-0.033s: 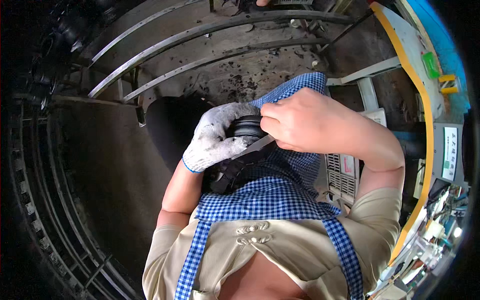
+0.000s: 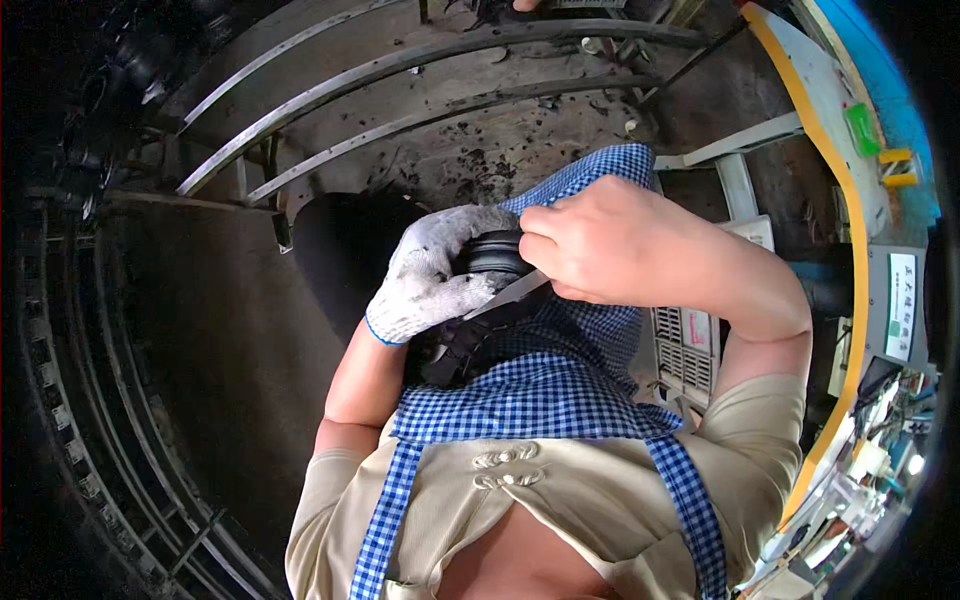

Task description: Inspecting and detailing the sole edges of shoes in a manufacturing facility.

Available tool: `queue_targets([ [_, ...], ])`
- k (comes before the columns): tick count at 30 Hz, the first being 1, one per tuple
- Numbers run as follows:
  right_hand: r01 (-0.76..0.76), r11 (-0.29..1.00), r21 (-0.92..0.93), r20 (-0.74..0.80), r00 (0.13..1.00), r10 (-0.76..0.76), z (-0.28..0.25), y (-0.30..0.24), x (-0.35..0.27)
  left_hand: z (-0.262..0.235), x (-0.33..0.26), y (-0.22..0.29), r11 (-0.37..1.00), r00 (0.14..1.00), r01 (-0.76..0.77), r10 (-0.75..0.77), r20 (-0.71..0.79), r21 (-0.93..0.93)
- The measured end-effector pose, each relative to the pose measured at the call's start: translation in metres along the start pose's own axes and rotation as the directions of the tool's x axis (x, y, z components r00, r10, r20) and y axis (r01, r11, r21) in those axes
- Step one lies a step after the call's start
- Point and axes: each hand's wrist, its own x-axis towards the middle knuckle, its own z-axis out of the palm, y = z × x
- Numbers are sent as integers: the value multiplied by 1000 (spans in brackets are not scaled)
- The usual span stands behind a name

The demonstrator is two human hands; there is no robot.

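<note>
My left hand (image 2: 430, 265) wears a soiled white knit glove with a blue hem. Its fingers wrap round a black, ridged, rounded piece (image 2: 495, 253) that looks like rubber, held above my lap. Bare and closed, my right hand (image 2: 585, 245) grips a knife (image 2: 518, 290); the handle is hidden inside the fist. The thin pale blade slants down to the left, along the near side of the black piece and close to the gloved thumb. Whether its edge touches the piece I cannot tell. More dark material (image 2: 447, 362) lies below the blade on my blue checked apron (image 2: 520, 395).
Metal rails (image 2: 340, 105) run across beyond my knees. Dark scraps (image 2: 490, 165) litter the floor there. To my right stand a pale slatted crate (image 2: 685, 350) and a yellow-edged table (image 2: 850, 200) with a green object (image 2: 861, 130). A metal rack (image 2: 110, 400) stands at left.
</note>
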Motion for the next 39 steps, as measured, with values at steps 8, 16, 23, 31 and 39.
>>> queue_targets([
  [8, 9, 938, 346, -141, 989, 43, 21, 20, 2, -4, 0, 12, 999, 1000, 12, -11, 10, -42],
  [16, -132, 792, 596, -384, 820, 425, 49, 5, -11, -22, -15, 3, 915, 962, 83, -177, -206, -396],
  [23, -210, 912, 352, -390, 853, 347, 41, -7, -17, -23, -16, 3, 947, 960, 63, -144, -242, -314],
  [31, -280, 914, 294, -376, 845, 380, 37, -16, -17, -22, -16, 5, 963, 954, 99, -164, -253, -250],
  [39, -301, 919, 253, -383, 842, 381, 39, -19, -13, -22, -18, 0, 966, 953, 77, -144, -267, -248],
])
